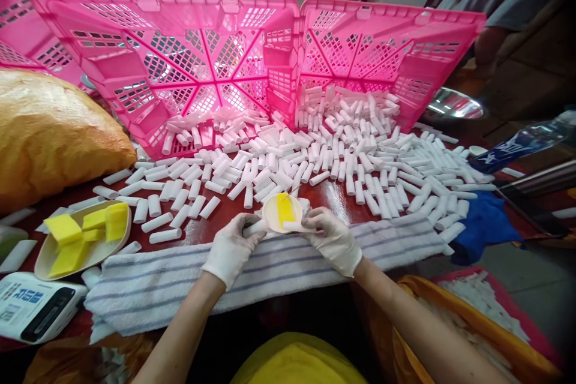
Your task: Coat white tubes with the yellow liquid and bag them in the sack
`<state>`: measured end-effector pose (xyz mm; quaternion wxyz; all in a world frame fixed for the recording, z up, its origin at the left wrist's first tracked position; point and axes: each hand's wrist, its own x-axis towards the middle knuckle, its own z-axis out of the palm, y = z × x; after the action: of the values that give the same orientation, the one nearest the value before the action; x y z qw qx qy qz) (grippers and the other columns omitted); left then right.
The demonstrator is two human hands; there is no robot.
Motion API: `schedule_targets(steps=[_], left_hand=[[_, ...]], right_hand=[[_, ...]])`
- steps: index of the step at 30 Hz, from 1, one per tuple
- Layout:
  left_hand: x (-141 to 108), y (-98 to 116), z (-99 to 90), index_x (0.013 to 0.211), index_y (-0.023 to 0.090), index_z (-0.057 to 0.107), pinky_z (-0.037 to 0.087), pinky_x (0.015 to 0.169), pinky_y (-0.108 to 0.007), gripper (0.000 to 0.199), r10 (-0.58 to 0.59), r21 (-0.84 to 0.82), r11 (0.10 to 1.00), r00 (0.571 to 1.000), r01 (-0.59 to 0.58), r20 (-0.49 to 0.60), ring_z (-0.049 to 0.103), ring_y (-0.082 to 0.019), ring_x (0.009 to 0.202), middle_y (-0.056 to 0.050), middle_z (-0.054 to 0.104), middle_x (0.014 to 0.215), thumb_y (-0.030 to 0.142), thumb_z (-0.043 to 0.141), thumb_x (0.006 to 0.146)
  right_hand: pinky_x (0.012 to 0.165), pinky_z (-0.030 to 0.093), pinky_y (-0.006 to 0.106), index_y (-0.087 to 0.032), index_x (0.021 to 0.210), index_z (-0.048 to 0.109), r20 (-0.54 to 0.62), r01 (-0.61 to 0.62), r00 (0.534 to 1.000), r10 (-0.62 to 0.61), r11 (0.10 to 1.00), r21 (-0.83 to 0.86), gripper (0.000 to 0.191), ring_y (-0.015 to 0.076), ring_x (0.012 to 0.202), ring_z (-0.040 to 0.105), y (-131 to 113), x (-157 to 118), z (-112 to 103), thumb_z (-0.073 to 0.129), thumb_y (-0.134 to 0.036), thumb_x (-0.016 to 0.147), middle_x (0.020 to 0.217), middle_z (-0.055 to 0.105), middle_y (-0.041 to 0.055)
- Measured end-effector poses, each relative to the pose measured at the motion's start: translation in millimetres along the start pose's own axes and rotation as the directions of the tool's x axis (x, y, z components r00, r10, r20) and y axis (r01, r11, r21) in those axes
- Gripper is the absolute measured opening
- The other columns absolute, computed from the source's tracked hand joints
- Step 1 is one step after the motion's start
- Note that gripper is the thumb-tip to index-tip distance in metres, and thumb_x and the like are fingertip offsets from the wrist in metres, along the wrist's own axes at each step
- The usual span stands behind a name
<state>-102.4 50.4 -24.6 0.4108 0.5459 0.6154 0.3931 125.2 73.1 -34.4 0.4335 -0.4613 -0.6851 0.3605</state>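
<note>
Your gloved left hand [231, 250] was closed on a white tube [255, 227] just left of the round dish [270, 214], while your gloved right hand [333, 241] pinched a second white tube [294, 226] at the dish's near right edge; the two hands stood apart, with the dish between them. A yellow strip [284, 209] lay inside the dish. On the dish's near side, a striped towel [279, 264] stretched out to left and right beneath your hands. Beyond the dish, a heap of loose tubes [315, 156] spread widely over the red table [335, 197], and behind them stood pink crates [213, 66], their open sides facing you. Well left of the dish, an oval tray [102, 248] held yellow blocks [69, 255], with a white device [40, 306] nearer you and an orange sack [58, 132] farther back. Well right of the dish were a blue cloth [483, 225] and, farther off, a bottle [524, 141].
</note>
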Motion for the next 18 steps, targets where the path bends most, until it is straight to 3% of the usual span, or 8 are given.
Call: schedule_targets(steps=[2, 4, 8, 10, 12, 15, 18], left_hand=[[-3, 7, 4.6, 0.091, 0.018, 0.057, 0.051, 0.085, -0.030, 0.034, 0.004, -0.067, 0.998, 0.999, -0.001, 0.043, 0.063, -0.017, 0.087, -0.003, 0.066, 0.092, 0.041, 0.068, 0.069], [-7, 14, 7.9, 0.090, 0.018, 0.058, 0.052, 0.084, -0.029, 0.034, 0.000, -0.103, 0.995, 0.996, 0.009, 0.086, 0.063, -0.017, 0.086, -0.003, 0.067, 0.091, 0.040, 0.068, 0.067], [-16, 29, 7.9, 0.093, 0.019, 0.061, 0.052, 0.077, -0.027, 0.031, 0.018, -0.033, 0.999, 0.987, -0.013, 0.160, 0.063, -0.016, 0.082, -0.002, 0.068, 0.090, 0.039, 0.068, 0.069], [-22, 35, 9.8, 0.096, 0.020, 0.062, 0.051, 0.074, -0.026, 0.029, 0.043, 0.043, 0.998, 0.980, -0.052, 0.192, 0.063, -0.016, 0.080, -0.002, 0.068, 0.089, 0.042, 0.062, 0.076], [-28, 38, 17.8, 0.088, 0.020, 0.063, 0.048, 0.068, -0.027, 0.030, 0.066, 0.123, 0.988, 0.978, -0.091, 0.200, 0.062, -0.017, 0.073, -0.003, 0.068, 0.081, 0.046, 0.049, 0.084], [-38, 40, 41.2, 0.067, 0.020, 0.059, 0.043, 0.057, -0.030, 0.048, 0.048, 0.240, 0.969, 0.995, -0.067, 0.085, 0.057, -0.018, 0.057, -0.006, 0.063, 0.063, 0.048, 0.029, 0.091], [-49, 45, 66.4, 0.066, 0.022, 0.058, 0.041, 0.056, -0.031, 0.050, 0.050, 0.286, 0.957, 0.999, -0.041, -0.022, 0.056, -0.019, 0.054, -0.007, 0.062, 0.061, 0.046, 0.023, 0.092]], right_hand=[[0.066, 0.048, 0.025, -0.020, 0.089, 0.059, -0.007, -0.174, 0.984, 0.180, 0.959, 0.223, 0.023, 0.0139, 0.075, 0.058, -7, -2, 0, 0.067, -0.036, 0.076, 0.088, 0.061, 0.0028], [0.059, 0.046, 0.023, -0.019, 0.091, 0.058, 0.055, -0.288, 0.957, 0.286, 0.896, 0.338, 0.027, 0.0116, 0.068, 0.056, -14, -1, 0, 0.066, -0.039, 0.075, 0.083, 0.061, 0.0017], [0.051, 0.039, 0.021, -0.018, 0.083, 0.058, 0.094, -0.319, 0.948, 0.305, 0.908, 0.272, 0.027, 0.0092, 0.057, 0.049, -26, 0, -3, 0.062, -0.043, 0.077, 0.071, 0.056, -0.0005], [0.051, 0.038, 0.021, -0.018, 0.081, 0.057, 0.092, -0.257, 0.965, 0.246, 0.957, 0.138, 0.023, 0.0094, 0.056, 0.048, -31, -3, -5, 0.057, -0.041, 0.082, 0.067, 0.055, -0.0013], [0.055, 0.039, 0.023, -0.019, 0.074, 0.056, 0.094, -0.086, 0.991, 0.091, 0.995, -0.059, 0.022, 0.0103, 0.056, 0.049, -36, -11, -2, 0.050, -0.036, 0.087, 0.063, 0.055, -0.0011], [0.056, 0.036, 0.025, -0.020, 0.059, 0.048, 0.004, 0.152, 0.987, -0.161, 0.925, -0.348, 0.033, 0.0118, 0.053, 0.047, -42, -23, 9, 0.041, -0.029, 0.090, 0.055, 0.051, 0.0007], [0.052, 0.033, 0.026, -0.021, 0.057, 0.045, -0.147, 0.102, 0.971, -0.191, 0.879, -0.467, 0.036, 0.0118, 0.048, 0.046, -49, -31, 17, 0.037, -0.025, 0.091, 0.051, 0.050, 0.0007]])
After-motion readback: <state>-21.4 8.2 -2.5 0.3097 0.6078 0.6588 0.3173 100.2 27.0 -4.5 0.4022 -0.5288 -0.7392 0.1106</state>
